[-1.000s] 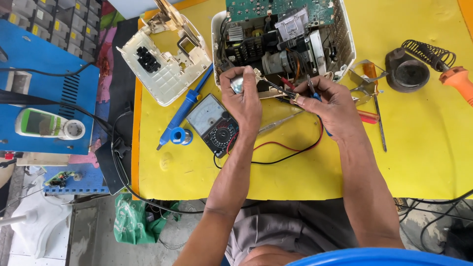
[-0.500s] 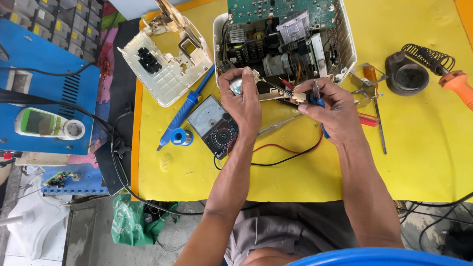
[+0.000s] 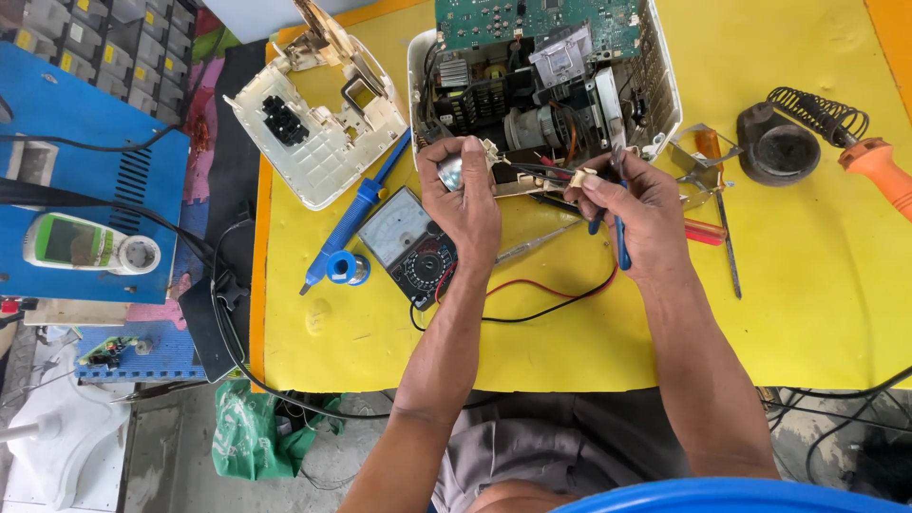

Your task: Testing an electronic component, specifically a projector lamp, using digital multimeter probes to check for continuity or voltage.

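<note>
A small round metal part is gripped between the thumb and fingers of the left hand, just in front of the near edge of the opened white appliance housing. A small cream connector is pinched at the fingertips of the right hand, and a blue-handled tool is clenched in the same hand, its handle pointing toward the body. Thin wires are stretched between the two hands; the point at which they are attached cannot be told. The housing is set at the far side of the yellow counter, with a green circuit board at its far end and dark components inside. An analog multimeter lies just beside the left wrist, its red and black leads looped across the counter under both forearms. A blue desoldering pump is laid diagonally to the left of the meter, with a spool of solder at its lower end. A detached white cover rests over the counter's left edge. To the right of the right hand lie a red-handled screwdriver, a second screwdriver, a coiled iron stand and an orange-handled soldering iron. Open yellow surface is left along the near edge and in the right near corner.
</note>
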